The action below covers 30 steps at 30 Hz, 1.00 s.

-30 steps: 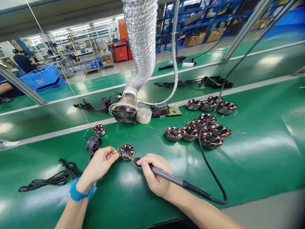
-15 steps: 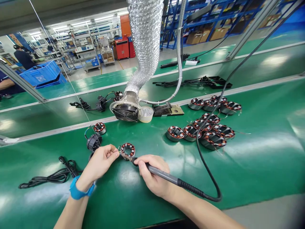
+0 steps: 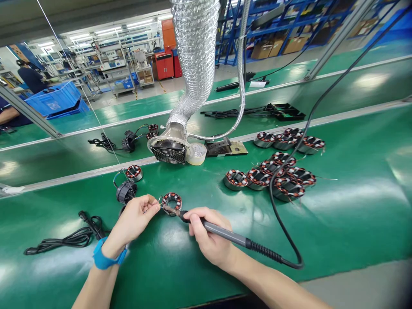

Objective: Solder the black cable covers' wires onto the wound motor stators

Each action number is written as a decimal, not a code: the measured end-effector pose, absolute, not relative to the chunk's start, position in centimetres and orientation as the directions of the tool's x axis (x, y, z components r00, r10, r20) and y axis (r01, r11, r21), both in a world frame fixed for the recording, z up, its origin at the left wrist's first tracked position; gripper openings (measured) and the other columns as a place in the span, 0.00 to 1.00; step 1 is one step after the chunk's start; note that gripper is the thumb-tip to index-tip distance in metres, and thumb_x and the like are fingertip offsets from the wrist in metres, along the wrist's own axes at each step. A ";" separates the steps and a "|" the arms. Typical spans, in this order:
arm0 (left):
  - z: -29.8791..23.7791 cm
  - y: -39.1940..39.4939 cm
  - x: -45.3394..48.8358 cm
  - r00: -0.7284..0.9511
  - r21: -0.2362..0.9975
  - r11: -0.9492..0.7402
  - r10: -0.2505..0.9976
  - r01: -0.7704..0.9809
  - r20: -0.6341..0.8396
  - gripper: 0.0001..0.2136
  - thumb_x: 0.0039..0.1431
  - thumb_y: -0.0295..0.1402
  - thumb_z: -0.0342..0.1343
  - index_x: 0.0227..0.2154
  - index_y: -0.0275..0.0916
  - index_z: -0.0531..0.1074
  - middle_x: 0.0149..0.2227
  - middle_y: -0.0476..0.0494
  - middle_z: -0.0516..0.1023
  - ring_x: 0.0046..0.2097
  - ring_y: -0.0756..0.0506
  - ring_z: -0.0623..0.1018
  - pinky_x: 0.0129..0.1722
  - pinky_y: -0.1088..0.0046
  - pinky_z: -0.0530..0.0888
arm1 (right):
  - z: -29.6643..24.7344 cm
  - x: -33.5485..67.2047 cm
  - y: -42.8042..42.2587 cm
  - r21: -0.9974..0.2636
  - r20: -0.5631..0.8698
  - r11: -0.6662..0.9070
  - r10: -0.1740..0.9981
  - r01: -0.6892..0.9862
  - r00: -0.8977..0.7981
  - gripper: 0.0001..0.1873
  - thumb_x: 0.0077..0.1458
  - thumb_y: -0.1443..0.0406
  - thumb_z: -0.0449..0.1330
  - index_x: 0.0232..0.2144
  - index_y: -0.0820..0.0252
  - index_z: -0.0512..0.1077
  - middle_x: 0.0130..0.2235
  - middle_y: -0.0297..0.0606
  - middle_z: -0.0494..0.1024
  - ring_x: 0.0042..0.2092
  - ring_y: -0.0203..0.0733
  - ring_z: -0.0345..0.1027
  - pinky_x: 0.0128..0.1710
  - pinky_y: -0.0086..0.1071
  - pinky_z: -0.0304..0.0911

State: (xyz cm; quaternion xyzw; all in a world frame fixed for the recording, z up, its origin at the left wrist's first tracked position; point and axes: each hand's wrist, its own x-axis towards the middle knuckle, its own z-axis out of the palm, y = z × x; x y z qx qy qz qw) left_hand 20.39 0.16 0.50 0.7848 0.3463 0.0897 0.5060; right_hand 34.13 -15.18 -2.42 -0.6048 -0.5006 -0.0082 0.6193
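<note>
A ring-shaped motor stator [image 3: 174, 198] with copper windings lies on the green bench in front of me. My left hand [image 3: 139, 214], a blue strap on its wrist, pinches thin wires [image 3: 160, 202] at the stator's left side. Held like a pen in my right hand [image 3: 210, 236] is a soldering iron [image 3: 222, 231]; its tip reaches the stator's near left edge, close to those wires. Whether the tip touches a wire is too small to tell. Behind my left hand sits a black round housing [image 3: 125, 192], wired to another stator [image 3: 134, 172].
A fan-fitted fume duct [image 3: 170, 151] hangs beyond the stator, beside a tape roll [image 3: 196, 153] and an iron stand [image 3: 227, 148]. Several stators [image 3: 257, 178] stand at right, near the iron's cord [image 3: 289, 244]. A coiled black cable [image 3: 69, 240] lies left. Across the bench, a person [image 3: 30, 77] is in the background.
My right hand and the soldering iron have shifted slightly to the right, the tip drawing back a little along the stator's edge. My left hand keeps its pinch. Parts on the far belt have moved left.
</note>
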 end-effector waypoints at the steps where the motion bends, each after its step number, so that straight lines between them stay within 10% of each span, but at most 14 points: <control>1: 0.5 0.2 20.4 0.746 0.857 -0.247 0.632 0.452 -0.211 0.16 0.55 0.46 0.55 0.29 0.35 0.70 0.27 0.49 0.68 0.31 0.48 0.65 0.32 0.72 0.62 | -2.5 34.1 -15.2 -0.744 0.627 0.261 0.591 0.615 0.507 0.11 0.61 0.68 0.53 0.30 0.58 0.73 0.20 0.30 0.75 0.23 0.35 0.72 0.31 0.30 0.69; 30: 0.6 0.2 20.5 0.743 0.853 -0.238 0.629 0.465 -0.230 0.17 0.54 0.48 0.54 0.29 0.35 0.69 0.26 0.50 0.65 0.30 0.48 0.63 0.31 0.71 0.60 | -2.3 34.2 -15.1 -0.715 0.669 0.289 0.546 0.636 0.505 0.09 0.61 0.70 0.53 0.32 0.59 0.73 0.24 0.32 0.77 0.24 0.34 0.72 0.31 0.29 0.68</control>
